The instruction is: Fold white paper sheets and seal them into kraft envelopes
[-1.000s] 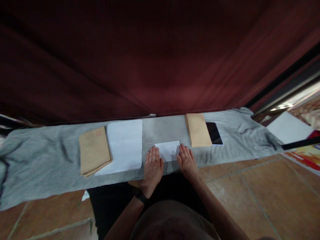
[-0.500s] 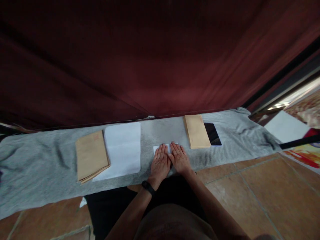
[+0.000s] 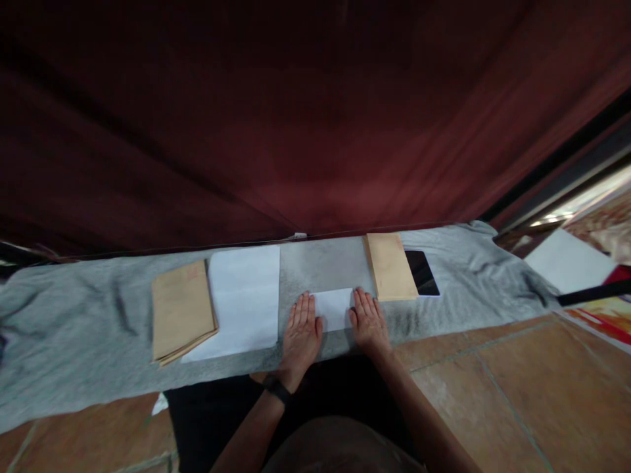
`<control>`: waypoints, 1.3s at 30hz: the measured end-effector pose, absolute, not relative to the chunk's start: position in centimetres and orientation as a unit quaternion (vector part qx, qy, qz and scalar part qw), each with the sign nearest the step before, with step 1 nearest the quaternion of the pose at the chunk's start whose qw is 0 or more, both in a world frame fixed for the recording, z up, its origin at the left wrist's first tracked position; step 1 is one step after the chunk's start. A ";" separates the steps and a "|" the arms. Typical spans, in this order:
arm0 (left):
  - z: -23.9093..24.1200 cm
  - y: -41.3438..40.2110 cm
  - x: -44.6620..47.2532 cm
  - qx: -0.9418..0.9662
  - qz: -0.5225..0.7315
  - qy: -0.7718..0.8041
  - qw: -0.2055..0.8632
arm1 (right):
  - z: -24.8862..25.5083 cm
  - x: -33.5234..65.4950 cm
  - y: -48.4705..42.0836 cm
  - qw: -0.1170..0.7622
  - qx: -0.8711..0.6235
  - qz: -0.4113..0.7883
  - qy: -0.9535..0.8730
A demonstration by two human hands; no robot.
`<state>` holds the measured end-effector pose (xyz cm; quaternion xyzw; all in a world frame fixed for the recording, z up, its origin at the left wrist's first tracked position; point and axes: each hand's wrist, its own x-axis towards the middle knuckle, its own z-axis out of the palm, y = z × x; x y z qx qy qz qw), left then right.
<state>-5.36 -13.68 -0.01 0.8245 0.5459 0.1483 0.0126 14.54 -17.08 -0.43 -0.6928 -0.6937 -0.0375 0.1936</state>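
A small folded white paper (image 3: 335, 307) lies on the grey cloth (image 3: 89, 328) in front of me. My left hand (image 3: 300, 332) rests flat on its left edge, fingers stretched out. At the paper's right edge my right hand (image 3: 369, 320) also lies flat with its fingers extended. A dark band sits on my left wrist. Neither hand holds anything.
Left of my hands lie a stack of white sheets (image 3: 244, 299) and a pile of brown envelopes (image 3: 181, 309). To the right lie another brown envelope pile (image 3: 390, 266) and a dark tablet (image 3: 422, 272). A dark red curtain (image 3: 296, 118) hangs behind. Tiled floor (image 3: 517, 394) lies right.
Half a second ago both hands were together on the middle of the folded paper. They have slid apart to its left and right edges, pressing it flat.
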 end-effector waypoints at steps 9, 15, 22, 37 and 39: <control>1.3 -15.7 -4.7 0.870 0.166 0.464 0.023 | 0.3 11.9 -22.2 0.191 -0.648 -0.019 -0.736; 0.7 -17.9 -5.0 0.866 0.141 0.479 0.015 | -0.2 14.1 -22.7 0.175 -0.671 -0.027 -0.720; 0.5 -17.9 -5.4 0.852 0.145 0.503 0.008 | 0.7 15.1 -20.8 0.250 -0.717 0.031 -0.650; 5.6 -16.6 -2.7 0.834 0.221 0.502 0.064 | 7.2 12.5 -18.6 0.552 -0.588 0.373 -0.458; 7.1 -16.1 -2.4 0.816 0.261 0.501 0.117 | 8.4 12.3 -18.5 0.559 -0.572 0.377 -0.468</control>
